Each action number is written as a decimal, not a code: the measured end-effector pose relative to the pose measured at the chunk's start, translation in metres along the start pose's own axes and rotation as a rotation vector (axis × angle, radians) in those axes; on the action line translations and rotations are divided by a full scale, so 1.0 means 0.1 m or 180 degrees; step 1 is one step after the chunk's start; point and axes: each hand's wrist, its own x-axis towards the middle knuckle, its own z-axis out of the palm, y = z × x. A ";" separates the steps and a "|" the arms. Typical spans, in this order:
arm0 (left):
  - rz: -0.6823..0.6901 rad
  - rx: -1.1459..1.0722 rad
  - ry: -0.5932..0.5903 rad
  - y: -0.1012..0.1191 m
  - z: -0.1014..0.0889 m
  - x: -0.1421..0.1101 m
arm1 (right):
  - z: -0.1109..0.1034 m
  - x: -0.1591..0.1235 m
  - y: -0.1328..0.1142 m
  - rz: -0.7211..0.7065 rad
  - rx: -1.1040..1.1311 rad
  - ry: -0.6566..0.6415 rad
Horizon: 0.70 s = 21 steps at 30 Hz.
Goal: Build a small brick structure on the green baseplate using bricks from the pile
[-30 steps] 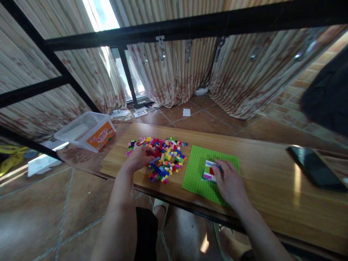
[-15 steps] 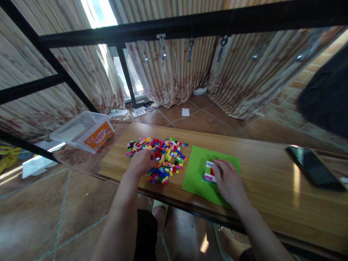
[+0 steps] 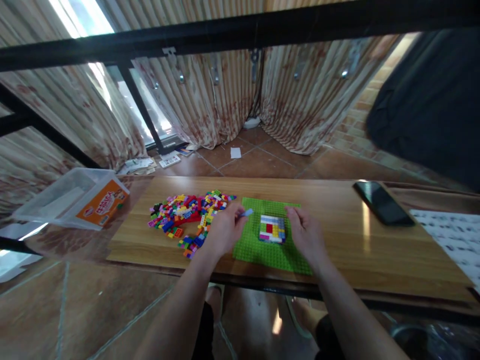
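Pinched between the thumb and fingers of my left hand point(image 3: 226, 227) is a small light-blue toy brick point(image 3: 246, 213), held over the left part of the green baseplate point(image 3: 249, 252). A low square build of bricks point(image 3: 272, 229) sits on that baseplate, its top a mix of white, red, yellow, pink and blue. Just right of the build is my right hand point(image 3: 306, 232), its fingers curled together and apart from the build. Whether anything small is between those fingertips I cannot make out. Left of the baseplate lies a pile of loose bricks point(image 3: 176, 212), partly hidden by my left hand.
A black phone point(image 3: 383, 202) lies toward the right of the wooden table point(image 3: 337, 240), with a printed sheet point(image 3: 450, 240) beyond it. On the far left stands a clear plastic box point(image 3: 71, 190) with an orange label. A dark metal rail point(image 3: 210, 37) crosses above the table.
My left hand has moved right from the brick pile to the baseplate with a light-blue brick. My right hand has come off the build, uncovering its top. The camera view has shifted right.
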 end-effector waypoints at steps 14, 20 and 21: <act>0.0509 -0.0378 0.0078 0.30 0.45 0.18 | -0.09 -0.05 -0.05 -0.0068 0.0502 -0.0225; 0.0755 -0.0433 0.0005 0.33 0.54 0.21 | -0.07 -0.05 -0.05 -0.0163 0.0703 -0.0340; 0.0764 -0.0417 -0.0016 0.33 0.54 0.21 | -0.07 -0.05 -0.05 -0.0159 0.0715 -0.0357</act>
